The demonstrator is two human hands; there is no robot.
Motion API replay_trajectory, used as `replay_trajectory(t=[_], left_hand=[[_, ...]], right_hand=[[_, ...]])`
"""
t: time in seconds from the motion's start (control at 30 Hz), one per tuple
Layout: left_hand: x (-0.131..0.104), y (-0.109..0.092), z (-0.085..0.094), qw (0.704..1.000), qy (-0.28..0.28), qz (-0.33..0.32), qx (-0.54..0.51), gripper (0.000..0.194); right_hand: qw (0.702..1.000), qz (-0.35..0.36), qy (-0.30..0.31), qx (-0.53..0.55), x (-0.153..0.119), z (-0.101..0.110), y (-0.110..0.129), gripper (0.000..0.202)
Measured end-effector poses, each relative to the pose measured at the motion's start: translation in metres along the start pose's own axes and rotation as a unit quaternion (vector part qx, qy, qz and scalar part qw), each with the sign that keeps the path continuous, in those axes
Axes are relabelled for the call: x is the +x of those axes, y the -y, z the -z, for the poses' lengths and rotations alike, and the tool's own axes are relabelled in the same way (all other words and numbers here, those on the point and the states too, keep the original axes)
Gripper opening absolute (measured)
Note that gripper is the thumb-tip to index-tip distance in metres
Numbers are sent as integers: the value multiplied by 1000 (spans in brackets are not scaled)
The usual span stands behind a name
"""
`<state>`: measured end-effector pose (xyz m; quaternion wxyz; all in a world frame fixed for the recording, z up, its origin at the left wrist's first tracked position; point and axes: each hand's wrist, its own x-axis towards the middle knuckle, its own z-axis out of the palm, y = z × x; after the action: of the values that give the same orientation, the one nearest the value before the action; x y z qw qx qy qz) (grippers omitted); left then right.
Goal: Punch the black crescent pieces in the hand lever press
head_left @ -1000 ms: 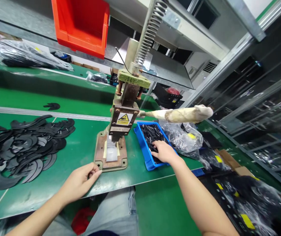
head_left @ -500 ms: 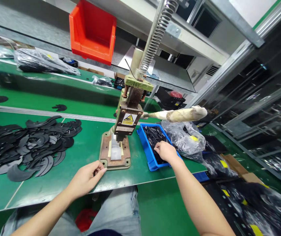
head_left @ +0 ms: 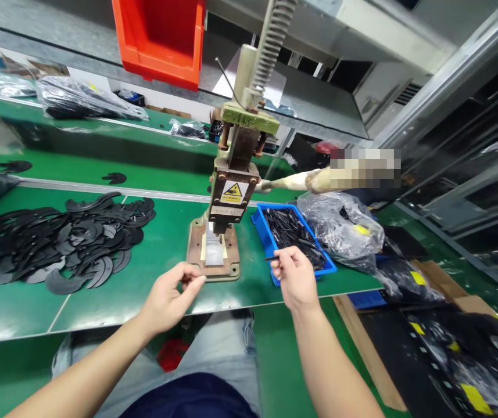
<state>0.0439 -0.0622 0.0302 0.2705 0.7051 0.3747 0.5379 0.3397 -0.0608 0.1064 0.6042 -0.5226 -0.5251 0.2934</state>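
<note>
My right hand (head_left: 296,277) pinches a small thin black strip (head_left: 271,258) over the near left edge of a blue bin (head_left: 262,235). Many narrow black pieces (head_left: 290,232) like it fill that bin. My left hand (head_left: 172,296) is at the near left corner of the press base (head_left: 194,255), fingers curled in and thumb close to the forefinger; nothing shows in it. On the base sits a pale, translucent block (head_left: 215,253), beneath the head of the hand press (head_left: 233,194), which bears a yellow warning label.
A heap of flat black curved parts (head_left: 83,238) covers the left of the green table (head_left: 113,307). The press's wrapped lever (head_left: 314,180) juts out to the right above the bin. Bagged parts (head_left: 340,226) lie beyond it. A red-orange bin (head_left: 157,52) hangs overhead.
My right hand has come up out of the blue bin and moved toward the press, with a black strip now showing in its fingers. The left hand remains by the base. The view has shifted.
</note>
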Motion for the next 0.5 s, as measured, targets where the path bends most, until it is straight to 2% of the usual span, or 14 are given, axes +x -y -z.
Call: replay_trajectory(t=[0.1,0.2,0.4,0.5], left_hand=[[3,-26,-8,998,43,-42,-16,16],[4,-33,-12,996,76,-54,-15,22],[0,-29,-13,996,80,-41,-5,24],[1,-32,-13,994,76,-76,8,18]], right_hand=[[993,-39,53,98,-29,-38,-10,51],[979,-71,99,162,-44,-62,-18,50],[962,-100,149,208,-54,-82,-25,48],[963,-95,156,201,-57,-87,-31,46]])
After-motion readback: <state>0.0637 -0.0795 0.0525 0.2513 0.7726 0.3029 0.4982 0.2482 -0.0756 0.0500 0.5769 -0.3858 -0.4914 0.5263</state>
